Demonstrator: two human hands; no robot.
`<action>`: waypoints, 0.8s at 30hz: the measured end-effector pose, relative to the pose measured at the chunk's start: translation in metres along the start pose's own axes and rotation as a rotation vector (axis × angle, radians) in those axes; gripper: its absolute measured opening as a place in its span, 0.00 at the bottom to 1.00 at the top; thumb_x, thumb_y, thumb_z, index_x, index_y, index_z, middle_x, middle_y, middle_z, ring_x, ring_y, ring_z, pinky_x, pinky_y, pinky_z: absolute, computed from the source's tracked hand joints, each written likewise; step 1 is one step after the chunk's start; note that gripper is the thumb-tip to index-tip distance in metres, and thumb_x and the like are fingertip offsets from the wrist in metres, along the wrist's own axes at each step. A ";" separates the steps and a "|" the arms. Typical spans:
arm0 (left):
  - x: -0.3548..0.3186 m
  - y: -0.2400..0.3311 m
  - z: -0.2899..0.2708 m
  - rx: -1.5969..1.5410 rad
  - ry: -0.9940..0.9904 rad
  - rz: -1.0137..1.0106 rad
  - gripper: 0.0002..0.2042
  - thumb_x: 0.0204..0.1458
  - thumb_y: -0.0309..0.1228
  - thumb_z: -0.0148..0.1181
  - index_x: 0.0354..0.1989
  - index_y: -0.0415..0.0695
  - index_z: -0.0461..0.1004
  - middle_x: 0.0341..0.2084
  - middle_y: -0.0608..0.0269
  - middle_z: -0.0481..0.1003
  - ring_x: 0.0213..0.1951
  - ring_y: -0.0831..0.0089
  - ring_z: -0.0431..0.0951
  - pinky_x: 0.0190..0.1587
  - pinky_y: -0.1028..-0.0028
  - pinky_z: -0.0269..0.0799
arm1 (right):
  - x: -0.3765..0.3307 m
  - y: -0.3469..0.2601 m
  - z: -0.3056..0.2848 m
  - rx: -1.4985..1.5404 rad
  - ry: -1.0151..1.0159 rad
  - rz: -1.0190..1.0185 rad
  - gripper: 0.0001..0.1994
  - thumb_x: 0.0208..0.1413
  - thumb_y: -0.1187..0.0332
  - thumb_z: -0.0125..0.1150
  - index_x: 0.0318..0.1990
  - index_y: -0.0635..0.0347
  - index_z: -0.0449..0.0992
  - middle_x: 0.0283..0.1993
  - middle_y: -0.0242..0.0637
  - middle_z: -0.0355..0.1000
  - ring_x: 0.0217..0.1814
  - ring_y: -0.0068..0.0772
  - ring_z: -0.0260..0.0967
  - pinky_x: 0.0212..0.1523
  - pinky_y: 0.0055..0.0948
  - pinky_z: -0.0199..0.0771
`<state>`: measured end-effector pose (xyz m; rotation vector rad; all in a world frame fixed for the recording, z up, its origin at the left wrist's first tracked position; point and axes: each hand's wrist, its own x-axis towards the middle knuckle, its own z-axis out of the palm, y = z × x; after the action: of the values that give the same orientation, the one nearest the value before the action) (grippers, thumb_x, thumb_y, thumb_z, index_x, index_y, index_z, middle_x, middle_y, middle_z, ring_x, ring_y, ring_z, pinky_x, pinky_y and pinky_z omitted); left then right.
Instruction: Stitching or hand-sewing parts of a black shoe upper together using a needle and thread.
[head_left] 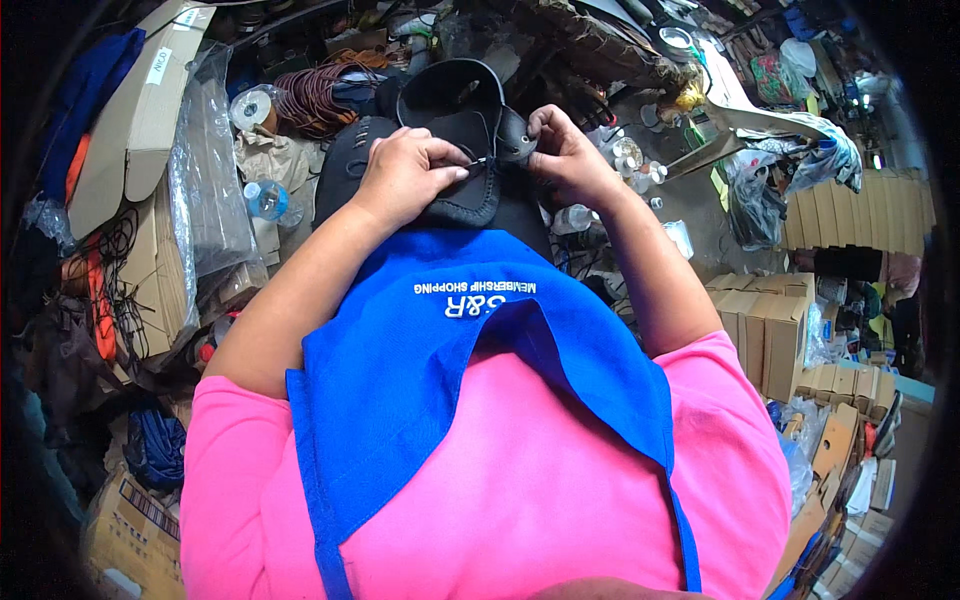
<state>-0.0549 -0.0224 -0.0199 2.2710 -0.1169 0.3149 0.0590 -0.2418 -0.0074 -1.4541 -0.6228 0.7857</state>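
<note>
A black leather-like piece [462, 203] with a stitched edge rests on my lap, and a wide curved black band [450, 80] rises from its far side. My left hand [400, 175] lies over its left part, thumb and forefinger pinched on a thin, shiny needle-like tool [478, 161] at the stitched edge. On the other side, my right hand [572, 160] is closed, its thumb and bent forefinger at a small black leather flap [515, 135] with a metal stud. The exact tip of the tool is too small to make out.
A spool [253, 109] and a coil of reddish-brown cord [318, 100] sit beyond my left arm, near a clear plastic bottle [266, 200]. Small bottles [628, 155] stand to the right. Cardboard [765, 330] is stacked at the right; large cardboard sheets [130, 130] lean at the left.
</note>
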 end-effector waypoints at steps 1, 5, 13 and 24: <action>-0.002 0.002 -0.001 -0.001 0.000 0.002 0.09 0.39 0.30 0.66 0.32 0.49 0.81 0.20 0.63 0.71 0.30 0.67 0.72 0.36 0.70 0.68 | -0.002 -0.001 0.002 -0.001 0.002 -0.001 0.16 0.49 0.78 0.62 0.40 0.53 0.60 0.33 0.23 0.64 0.38 0.16 0.63 0.40 0.18 0.64; -0.007 0.013 -0.009 0.072 -0.162 -0.196 0.09 0.41 0.35 0.65 0.34 0.57 0.82 0.26 0.67 0.75 0.40 0.66 0.72 0.47 0.65 0.62 | -0.011 0.003 0.008 -0.123 0.154 -0.055 0.16 0.47 0.78 0.64 0.38 0.58 0.61 0.34 0.25 0.62 0.37 0.16 0.61 0.39 0.20 0.65; 0.001 0.002 -0.001 0.013 -0.156 -0.194 0.08 0.42 0.36 0.64 0.33 0.59 0.82 0.28 0.70 0.76 0.41 0.68 0.72 0.48 0.64 0.59 | -0.014 -0.008 0.010 -0.380 0.138 0.058 0.08 0.49 0.74 0.63 0.39 0.61 0.78 0.38 0.32 0.73 0.44 0.22 0.69 0.47 0.23 0.67; 0.041 -0.009 -0.014 0.210 -0.199 0.285 0.05 0.41 0.28 0.62 0.28 0.53 0.79 0.25 0.70 0.68 0.39 0.68 0.68 0.44 0.67 0.59 | 0.004 -0.007 -0.001 -0.263 -0.046 0.182 0.10 0.49 0.73 0.63 0.41 0.60 0.79 0.38 0.32 0.73 0.43 0.23 0.69 0.49 0.23 0.66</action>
<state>-0.0161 -0.0054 -0.0066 2.4919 -0.5368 0.2578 0.0628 -0.2391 -0.0011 -1.7551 -0.6535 0.9062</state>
